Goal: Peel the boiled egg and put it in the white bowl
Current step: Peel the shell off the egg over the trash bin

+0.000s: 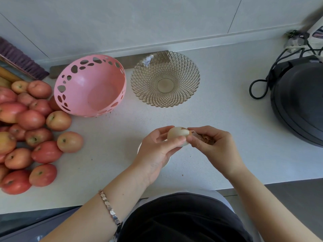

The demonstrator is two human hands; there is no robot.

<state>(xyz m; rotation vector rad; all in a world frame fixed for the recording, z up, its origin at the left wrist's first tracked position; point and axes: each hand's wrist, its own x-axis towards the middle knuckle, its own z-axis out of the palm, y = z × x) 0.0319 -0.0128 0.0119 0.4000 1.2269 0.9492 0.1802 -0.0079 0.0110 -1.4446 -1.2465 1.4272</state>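
While left hand point(158, 149) grips egg point(176, 134), right hand point(212, 145) pinches shell pieces point(203, 137), white bowl point(139, 147) beneath.

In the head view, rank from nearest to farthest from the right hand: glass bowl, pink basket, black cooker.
From the right hand:
1. Glass bowl, ahead on the counter.
2. Black cooker, far right.
3. Pink basket, ahead-left beside the apples.

Heap of apples point(29, 130) at the counter's point(218, 130) left edge, 2 bowls side by side near the back wall, perforated bowl point(90, 85) left of lattice bowl point(165, 79), cooker point(298, 100) far right, egg point(178, 135) between both hands in front.
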